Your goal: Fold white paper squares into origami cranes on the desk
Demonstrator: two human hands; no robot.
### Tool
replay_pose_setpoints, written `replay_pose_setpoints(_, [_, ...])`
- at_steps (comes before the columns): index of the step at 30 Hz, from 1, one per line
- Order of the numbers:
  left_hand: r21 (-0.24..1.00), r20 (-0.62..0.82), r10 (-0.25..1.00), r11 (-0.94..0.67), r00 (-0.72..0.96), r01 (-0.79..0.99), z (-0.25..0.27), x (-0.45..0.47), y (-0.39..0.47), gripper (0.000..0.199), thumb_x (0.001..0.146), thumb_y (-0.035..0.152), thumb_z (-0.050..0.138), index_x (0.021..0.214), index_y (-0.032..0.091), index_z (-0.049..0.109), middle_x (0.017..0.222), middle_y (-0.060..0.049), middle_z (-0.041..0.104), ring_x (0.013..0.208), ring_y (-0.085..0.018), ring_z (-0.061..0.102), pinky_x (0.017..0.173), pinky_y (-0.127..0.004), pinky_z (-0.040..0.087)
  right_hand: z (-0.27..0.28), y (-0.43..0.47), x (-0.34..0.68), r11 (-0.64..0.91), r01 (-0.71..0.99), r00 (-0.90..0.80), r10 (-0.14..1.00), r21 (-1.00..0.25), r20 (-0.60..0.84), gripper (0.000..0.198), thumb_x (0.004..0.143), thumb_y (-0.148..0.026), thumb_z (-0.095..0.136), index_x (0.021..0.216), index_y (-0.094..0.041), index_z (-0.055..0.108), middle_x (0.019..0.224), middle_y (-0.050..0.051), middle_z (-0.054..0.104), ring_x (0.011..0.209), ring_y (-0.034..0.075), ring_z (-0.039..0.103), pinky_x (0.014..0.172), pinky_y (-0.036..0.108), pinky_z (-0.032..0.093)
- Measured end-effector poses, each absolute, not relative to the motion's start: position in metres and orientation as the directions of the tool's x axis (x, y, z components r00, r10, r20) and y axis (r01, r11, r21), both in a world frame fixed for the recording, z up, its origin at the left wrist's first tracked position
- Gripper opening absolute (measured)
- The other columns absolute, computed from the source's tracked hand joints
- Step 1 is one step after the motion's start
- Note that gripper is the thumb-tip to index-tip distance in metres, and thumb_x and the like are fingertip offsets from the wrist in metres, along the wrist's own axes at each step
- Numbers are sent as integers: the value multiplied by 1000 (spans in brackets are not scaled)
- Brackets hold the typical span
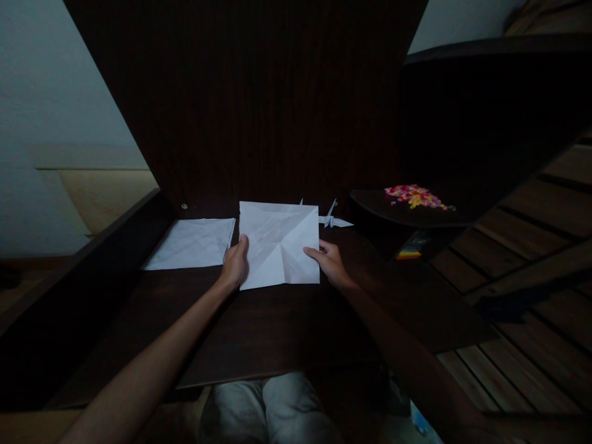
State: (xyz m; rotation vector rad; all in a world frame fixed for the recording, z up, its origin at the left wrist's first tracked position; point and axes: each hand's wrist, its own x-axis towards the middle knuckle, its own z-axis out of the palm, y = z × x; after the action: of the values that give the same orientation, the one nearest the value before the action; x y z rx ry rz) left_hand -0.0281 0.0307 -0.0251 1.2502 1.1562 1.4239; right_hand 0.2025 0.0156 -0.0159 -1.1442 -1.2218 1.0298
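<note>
A creased square sheet of white paper is held up in front of me, with fold lines meeting near its middle. My left hand grips its left edge, thumb on the near face. On the right edge, my right hand pinches the sheet between thumb and fingers. Behind the right edge lies a folded white paper crane, partly hidden by the sheet. To the left, a pile of white paper sheets rests on the dark desk.
A dark curved shelf on the right carries a heap of small pink and yellow pieces. Below it is a small item with rainbow stripes. A tall dark panel stands behind the desk, and a raised side board borders the left.
</note>
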Motion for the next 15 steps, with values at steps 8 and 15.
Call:
replay_pose_setpoints(8, [994, 75, 987, -85, -145, -62, -17, -27, 24, 48, 67, 57, 64, 76, 10, 68, 76, -9, 71, 80, -26, 66, 77, -36, 52, -20, 8, 199, 108, 199, -85, 992, -974, 92, 32, 62, -38, 72, 80, -12, 71, 91, 11, 73, 84, 29, 68, 74, 40, 54])
replay_pose_setpoints(15, [962, 169, 984, -153, -53, 227, -8, -28, 13, 41, 62, 37, 75, 95, 12, 70, 97, -13, 72, 88, -29, 66, 80, -40, 53, -23, 10, 200, 118, 262, -76, 992, -958, 102, 32, 65, -38, 72, 83, -11, 69, 90, 12, 73, 80, 26, 68, 71, 36, 54])
